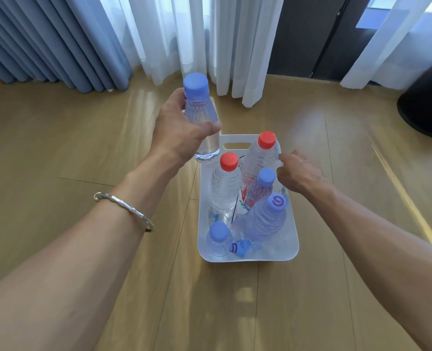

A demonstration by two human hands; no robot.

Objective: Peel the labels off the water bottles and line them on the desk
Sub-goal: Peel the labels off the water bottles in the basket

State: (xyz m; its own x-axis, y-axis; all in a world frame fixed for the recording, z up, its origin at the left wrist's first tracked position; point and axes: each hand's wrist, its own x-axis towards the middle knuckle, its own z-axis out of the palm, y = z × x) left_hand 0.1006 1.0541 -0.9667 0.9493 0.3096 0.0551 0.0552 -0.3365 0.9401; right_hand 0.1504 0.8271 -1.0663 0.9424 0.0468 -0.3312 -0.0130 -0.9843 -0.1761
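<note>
My left hand [178,130] grips a clear, label-free water bottle with a blue cap [200,115], held upright in the air just beyond the far left corner of a white plastic basket [294,239]. My right hand [298,172] rests at the basket's right rim, fingertips touching the tall red-capped bottle [259,160]. Inside the basket stand another red-capped bottle [225,188] and three blue-capped bottles [260,188], [268,219], [218,239]. Peeled labels [241,247] lie on the basket's bottom.
The basket stands on a wooden surface [83,153]. Blue curtains [53,39] and white sheer curtains [184,34] hang behind. A dark round object [427,102] sits at the right edge. A silver bracelet [124,209] circles my left wrist.
</note>
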